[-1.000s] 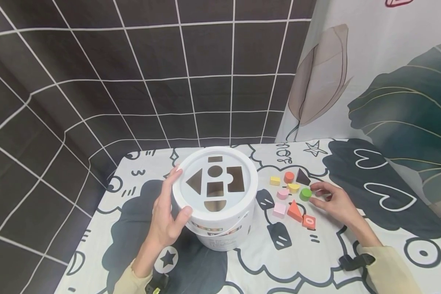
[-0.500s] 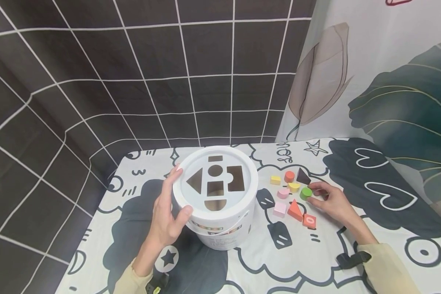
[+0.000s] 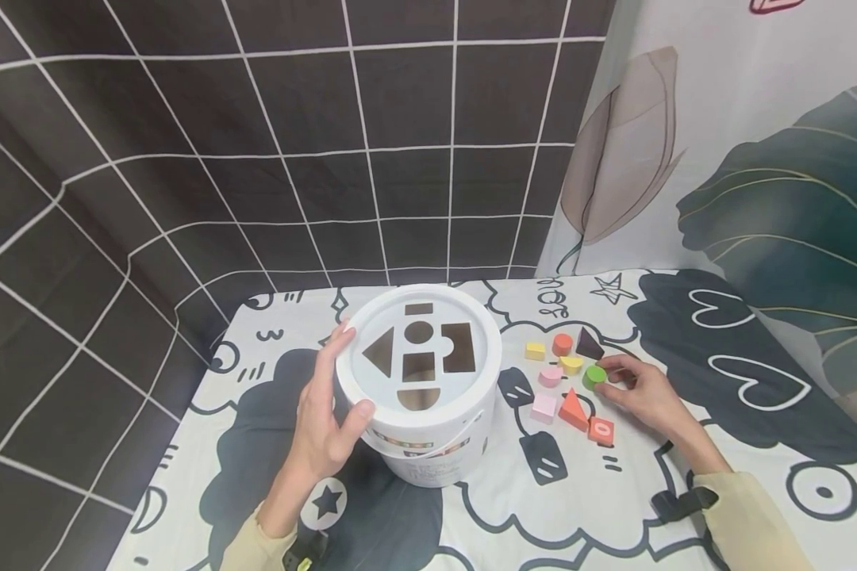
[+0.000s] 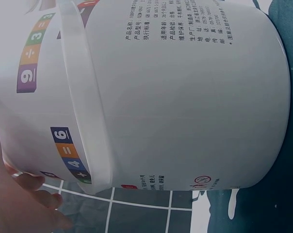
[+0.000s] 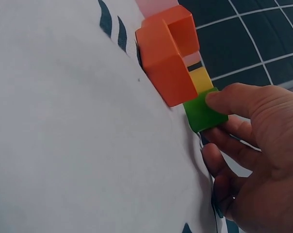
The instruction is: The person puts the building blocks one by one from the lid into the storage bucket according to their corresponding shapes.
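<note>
– Where are the hands?
– The left hand (image 3: 326, 432) spreads wide against the rim of the white bucket (image 3: 428, 468); the right hand (image 3: 646, 392) pinches the green cylinder (image 3: 594, 377) between thumb and fingers, at the right edge of the loose blocks
– Raised off the cloth (image 3: 486, 500)?
– I can't tell
– Any risk?
– The grip looks shallow, so the cylinder could slip; a careless sweep might knock the yellow half-round (image 3: 570, 365) just beside it
</note>
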Demonstrator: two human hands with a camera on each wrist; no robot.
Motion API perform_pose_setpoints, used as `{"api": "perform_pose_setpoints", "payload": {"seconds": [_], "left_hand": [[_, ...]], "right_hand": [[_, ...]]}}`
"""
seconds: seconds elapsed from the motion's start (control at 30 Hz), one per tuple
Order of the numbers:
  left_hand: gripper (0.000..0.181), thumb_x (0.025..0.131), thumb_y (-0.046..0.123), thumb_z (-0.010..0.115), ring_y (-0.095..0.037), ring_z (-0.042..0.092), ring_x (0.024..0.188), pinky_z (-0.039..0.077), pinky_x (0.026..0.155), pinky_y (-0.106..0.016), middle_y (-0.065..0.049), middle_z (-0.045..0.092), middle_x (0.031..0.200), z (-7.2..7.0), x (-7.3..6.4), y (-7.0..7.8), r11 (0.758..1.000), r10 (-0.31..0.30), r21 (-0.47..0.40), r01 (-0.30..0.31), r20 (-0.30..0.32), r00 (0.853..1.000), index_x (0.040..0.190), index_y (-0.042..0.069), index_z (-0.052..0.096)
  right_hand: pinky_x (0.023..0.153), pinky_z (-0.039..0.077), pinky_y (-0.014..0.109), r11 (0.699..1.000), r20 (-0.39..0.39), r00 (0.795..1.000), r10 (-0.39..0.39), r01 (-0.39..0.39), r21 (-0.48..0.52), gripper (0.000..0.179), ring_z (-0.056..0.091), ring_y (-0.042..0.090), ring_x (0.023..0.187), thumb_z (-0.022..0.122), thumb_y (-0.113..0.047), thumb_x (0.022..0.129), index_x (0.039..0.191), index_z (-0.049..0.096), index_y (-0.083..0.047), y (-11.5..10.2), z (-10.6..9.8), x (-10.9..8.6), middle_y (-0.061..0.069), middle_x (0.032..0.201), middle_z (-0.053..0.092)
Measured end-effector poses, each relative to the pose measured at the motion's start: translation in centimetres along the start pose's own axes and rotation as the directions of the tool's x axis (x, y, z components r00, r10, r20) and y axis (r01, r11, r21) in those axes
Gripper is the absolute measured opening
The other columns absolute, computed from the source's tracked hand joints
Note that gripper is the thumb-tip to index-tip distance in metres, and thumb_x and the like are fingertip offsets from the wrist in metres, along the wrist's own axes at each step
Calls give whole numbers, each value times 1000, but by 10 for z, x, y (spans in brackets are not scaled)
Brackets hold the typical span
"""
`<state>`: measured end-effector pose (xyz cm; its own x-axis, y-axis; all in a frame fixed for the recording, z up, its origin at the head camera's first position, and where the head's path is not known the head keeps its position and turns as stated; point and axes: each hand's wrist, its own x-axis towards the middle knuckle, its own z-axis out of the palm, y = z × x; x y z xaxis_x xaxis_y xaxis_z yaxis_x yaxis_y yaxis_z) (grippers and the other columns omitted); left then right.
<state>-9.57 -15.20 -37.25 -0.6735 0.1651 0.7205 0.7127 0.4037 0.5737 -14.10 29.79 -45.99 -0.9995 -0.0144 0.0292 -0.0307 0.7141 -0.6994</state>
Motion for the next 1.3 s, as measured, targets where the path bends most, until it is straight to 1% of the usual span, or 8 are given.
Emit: {"api": "perform_pose_setpoints", "payload": {"seconds": [0.17,0.37,0.43,0.6,0.9,1.07,1.3], "left_hand": [[72,82,31,56,-36,33,144,26,116,-36,-19,41,153,0,0,0,1000,-3,2,3,4,1000,144,-3,43],[72,81,31,56,-35,33,144,26,115,-35,-19,41,153,0,-1,-1,1000,-8,6,8,3,1000,144,-3,44],[72,81,31,56,-35,34,143,27,115,-35,-19,41,153,0,-1,-1,1000,-7,6,7,3,1000,144,-3,44],[72,82,32,56,-34,35,143,29,113,-33,-18,41,153,0,-1,-1,1000,-8,10,8,5,1000,144,-2,44],[72,82,32,55,-33,35,143,29,113,-32,-17,41,154,0,-1,0,1000,-18,14,18,3,1000,144,-2,44],[73,81,31,56,-33,35,143,29,113,-33,-17,40,154,0,-2,0,1000,-26,15,26,6,1000,145,-1,43],[73,82,33,56,-34,34,143,28,115,-35,-18,40,154,1,-2,-1,1000,-19,3,19,1,1000,145,-1,43]], "right_hand": [[85,46,50,1000,6,1000,-6,6,10,44,58,34,95,78,-10,84,122,61,6,-1,-1,-1,20,106,63],[75,44,40,1000,1,1000,-18,18,-11,41,57,29,88,77,-13,84,119,62,3,1,-3,0,13,97,65],[74,44,39,1000,0,1000,-24,24,-12,40,57,28,87,76,-13,84,119,63,3,1,-4,0,12,96,66],[75,44,38,999,-19,999,-47,46,-14,37,58,26,86,77,-13,84,115,64,2,1,-9,0,11,95,66],[72,44,28,997,-51,996,-72,71,-29,34,58,25,86,75,-11,84,114,65,3,-5,-19,1,12,97,67],[71,42,28,996,-64,994,-90,88,-30,33,58,24,86,76,-9,83,112,65,4,-10,-21,2,13,97,68],[73,39,32,990,-75,988,-137,136,-23,30,59,22,86,76,-8,84,110,66,3,-24,-28,2,13,97,69]]}}
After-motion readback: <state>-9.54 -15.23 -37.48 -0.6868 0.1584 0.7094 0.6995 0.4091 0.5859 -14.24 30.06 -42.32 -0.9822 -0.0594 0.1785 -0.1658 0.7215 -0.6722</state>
